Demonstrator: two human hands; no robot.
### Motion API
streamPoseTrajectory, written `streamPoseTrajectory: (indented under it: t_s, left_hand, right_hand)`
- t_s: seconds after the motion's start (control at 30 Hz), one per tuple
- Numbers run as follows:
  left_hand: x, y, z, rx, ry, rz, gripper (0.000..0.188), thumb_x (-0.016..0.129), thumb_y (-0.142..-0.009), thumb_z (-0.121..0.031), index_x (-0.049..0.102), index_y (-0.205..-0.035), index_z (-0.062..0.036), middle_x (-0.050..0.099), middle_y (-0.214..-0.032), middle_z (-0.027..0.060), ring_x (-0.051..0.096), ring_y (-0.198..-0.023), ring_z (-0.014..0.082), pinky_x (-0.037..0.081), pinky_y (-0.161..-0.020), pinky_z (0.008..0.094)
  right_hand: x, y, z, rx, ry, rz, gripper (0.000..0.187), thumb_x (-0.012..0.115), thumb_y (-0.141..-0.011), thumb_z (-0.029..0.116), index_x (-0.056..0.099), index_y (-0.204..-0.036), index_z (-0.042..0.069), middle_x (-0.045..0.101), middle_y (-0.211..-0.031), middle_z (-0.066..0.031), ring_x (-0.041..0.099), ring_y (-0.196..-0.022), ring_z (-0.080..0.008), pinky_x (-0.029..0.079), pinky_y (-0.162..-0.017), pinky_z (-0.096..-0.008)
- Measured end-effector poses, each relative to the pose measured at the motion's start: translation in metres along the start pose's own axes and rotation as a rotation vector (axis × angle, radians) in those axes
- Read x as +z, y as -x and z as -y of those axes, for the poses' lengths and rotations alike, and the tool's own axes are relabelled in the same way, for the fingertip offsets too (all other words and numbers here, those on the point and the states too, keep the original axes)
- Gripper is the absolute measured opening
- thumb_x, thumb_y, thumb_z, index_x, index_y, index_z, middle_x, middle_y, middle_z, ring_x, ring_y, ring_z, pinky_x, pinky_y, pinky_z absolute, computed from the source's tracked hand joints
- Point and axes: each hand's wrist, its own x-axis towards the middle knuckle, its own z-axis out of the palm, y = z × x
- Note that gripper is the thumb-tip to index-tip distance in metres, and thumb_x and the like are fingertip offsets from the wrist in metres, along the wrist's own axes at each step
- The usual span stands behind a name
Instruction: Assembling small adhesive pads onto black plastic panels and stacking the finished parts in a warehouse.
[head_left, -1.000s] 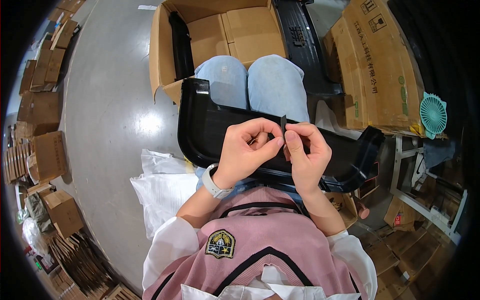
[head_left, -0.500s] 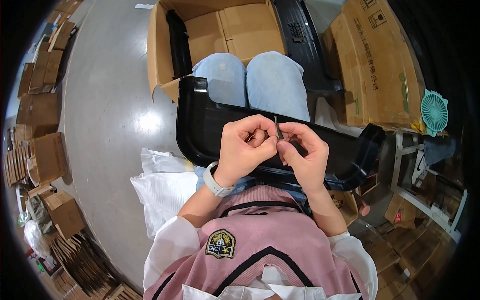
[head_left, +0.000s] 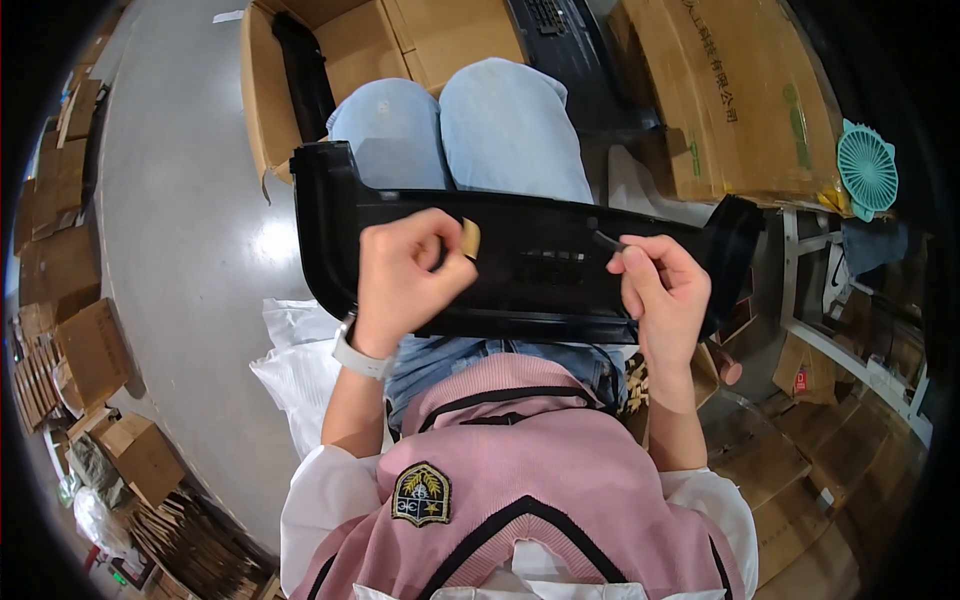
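Note:
Across my lap lies a long black plastic panel [head_left: 530, 222] with raised, curved ends and a small grille near its middle. My left hand [head_left: 405, 275] is closed over the panel's left part, pinching a small yellowish strip [head_left: 471, 239], which looks like peeled backing paper. Over the right part, my right hand [head_left: 668, 295] grips a short black strip [head_left: 606, 240] between thumb and fingertips. The strip's free end points left. Both hands are raised above the panel and well apart from each other.
Beyond my knees stands an open cardboard box [head_left: 262, 110] with a black part in it. Another black panel [head_left: 585, 70] lies to its right. A large carton [head_left: 735, 120] and a turquoise fan-like item [head_left: 867, 170] are at right. White plastic wrapping [head_left: 297, 365] lies at left.
My hands were together over the panel and have moved apart, left and right. The yellowish strip now shows separately in my left hand, the black strip in my right.

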Motion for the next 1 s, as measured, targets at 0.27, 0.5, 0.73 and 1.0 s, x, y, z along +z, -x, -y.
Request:
streamPoseTrajectory:
  t_s: [0.27,0.5,0.73,1.0]
  left_hand:
    - [-0.003,0.003,0.033,-0.134,0.03,-0.07,0.007,0.06,-0.063,-0.002,0.056,-0.068,0.0008,0.027,-0.047,-0.0013,0.025,-0.046,0.0036,0.022,-0.046,0.0222]
    - [0.0,0.003,0.036,-0.152,0.066,-0.053,0.006,0.06,-0.065,-0.002,0.056,-0.069,0.0007,0.028,-0.047,-0.0023,0.025,-0.047,0.003,0.022,-0.046,0.0224]
    - [0.002,0.005,0.035,-0.159,0.065,-0.045,0.006,0.061,-0.066,-0.002,0.057,-0.069,0.0008,0.028,-0.047,-0.0026,0.026,-0.047,0.0026,0.022,-0.046,0.0221]
    - [0.002,0.008,0.032,-0.163,0.046,-0.005,0.003,0.057,-0.07,0.001,0.057,-0.073,0.0007,0.03,-0.054,-0.0084,0.025,-0.052,-0.0002,0.022,-0.05,0.0192]
  right_hand:
    - [-0.003,0.025,-0.029,-0.488,0.777,0.008,0.012,0.07,-0.074,-0.003,0.06,-0.081,-0.001,0.062,-0.075,-0.0113,0.059,-0.055,-0.0194,0.046,-0.047,-0.0261]
    - [-0.005,0.023,-0.051,-0.642,0.864,0.009,0.013,0.069,-0.074,-0.005,0.058,-0.081,-0.002,0.061,-0.077,-0.0127,0.059,-0.055,-0.023,0.047,-0.047,-0.0288]
    - [-0.007,0.023,-0.055,-0.68,0.883,0.037,0.013,0.069,-0.074,-0.004,0.058,-0.081,-0.002,0.06,-0.077,-0.0128,0.059,-0.056,-0.0241,0.048,-0.048,-0.0297]
    - [-0.006,0.024,-0.056,-0.626,0.92,0.084,0.012,0.068,-0.075,-0.005,0.059,-0.082,-0.002,0.061,-0.077,-0.0129,0.059,-0.057,-0.0248,0.047,-0.05,-0.029]
